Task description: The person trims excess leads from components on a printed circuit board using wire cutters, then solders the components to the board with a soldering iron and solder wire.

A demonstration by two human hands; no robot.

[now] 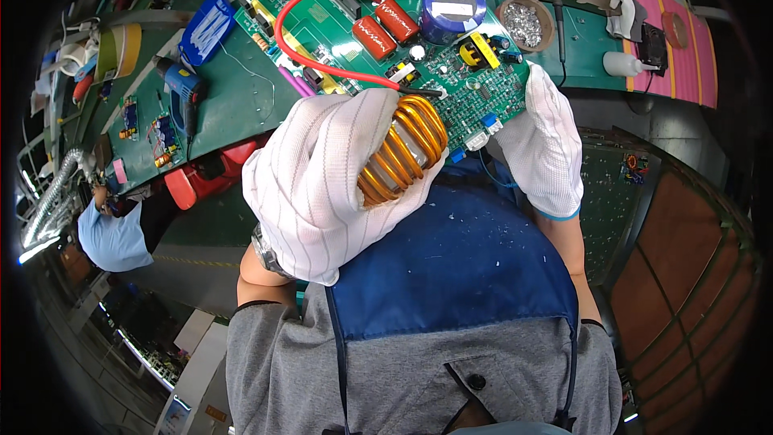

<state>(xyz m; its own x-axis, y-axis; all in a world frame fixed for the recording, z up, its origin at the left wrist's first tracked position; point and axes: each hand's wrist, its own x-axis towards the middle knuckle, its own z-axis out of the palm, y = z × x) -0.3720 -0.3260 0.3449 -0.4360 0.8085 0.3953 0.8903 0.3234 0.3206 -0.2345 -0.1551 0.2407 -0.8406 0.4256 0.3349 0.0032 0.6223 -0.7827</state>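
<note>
My left hand (pixel 322 169), in a white striped glove, is wrapped round a coil (pixel 411 145) wound with thick copper-coloured wire. It holds the coil at the near edge of a large green circuit board (pixel 322 12). My right hand (pixel 543 141), gloved too, grips the board's right near corner; its thumb is hidden. A thick red cable (pixel 278 28) loops over the board, and its black-sleeved end (pixel 423 91) lies just above the coil. On the board stand two red capacitors (pixel 386 28), several blue cylindrical capacitors (pixel 453 10) and a yellow-wrapped transformer (pixel 479 52).
Left on the green bench lie a blue drill (pixel 181 84), a blue plastic piece (pixel 208 28) and small boards (pixel 163 141). At right are a bowl of metal bits (pixel 525 22), a soldering iron (pixel 557 8) and a white bottle (pixel 624 64). Another person (pixel 117 234) is far left.
</note>
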